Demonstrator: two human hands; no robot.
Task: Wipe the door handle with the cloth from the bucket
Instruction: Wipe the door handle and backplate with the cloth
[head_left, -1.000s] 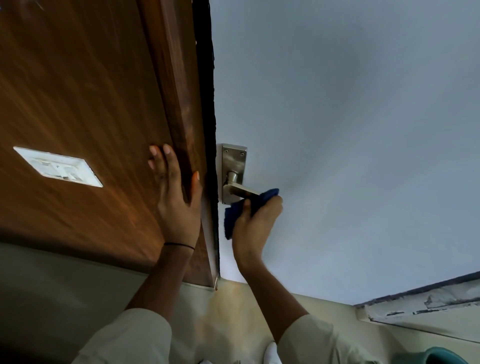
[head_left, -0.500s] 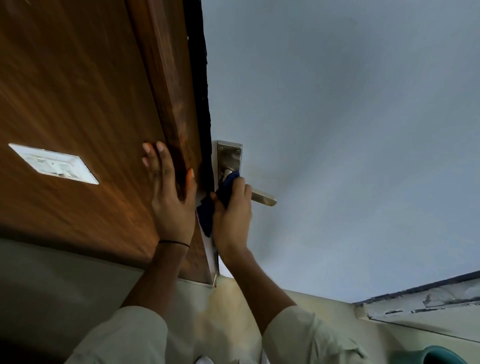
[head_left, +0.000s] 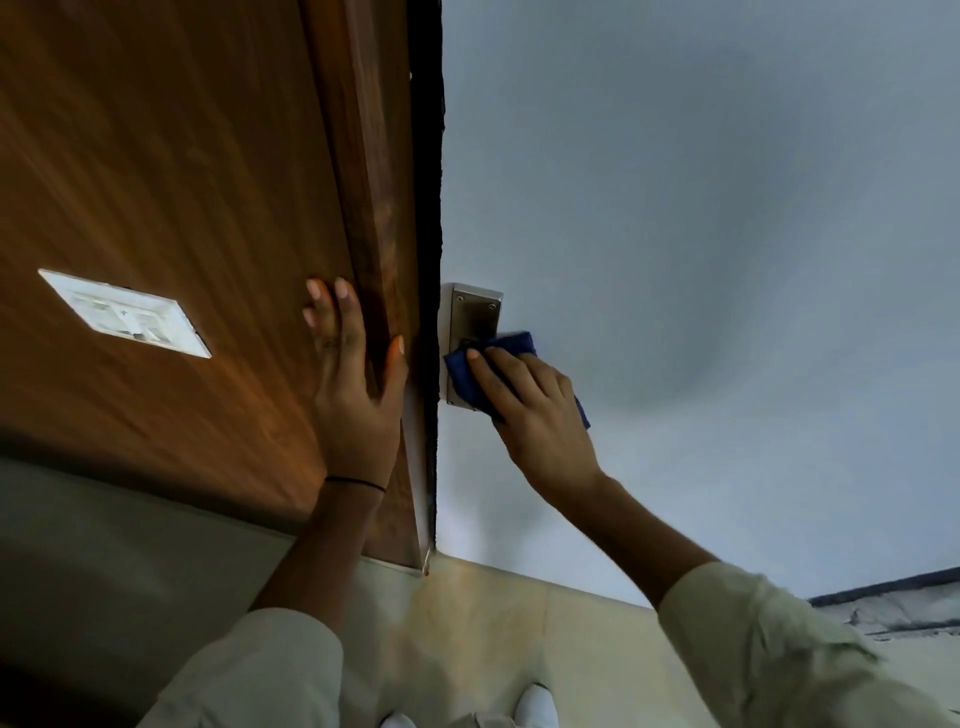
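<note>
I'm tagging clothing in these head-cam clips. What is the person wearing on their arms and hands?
Both arms have loose, pale beige sleeves pushed up toward the elbows, leaving the forearms bare. The left hand is bare, with a thin black band around its wrist. The right hand is bare too, with no band, ring or glove visible. Fingernails look short and unpainted.

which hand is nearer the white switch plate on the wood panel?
Left. The left hand lies flat on the wood panel, just right of the switch plate. The right hand is farther right, past the door edge, pressing the blue cloth on the handle plate.
</note>
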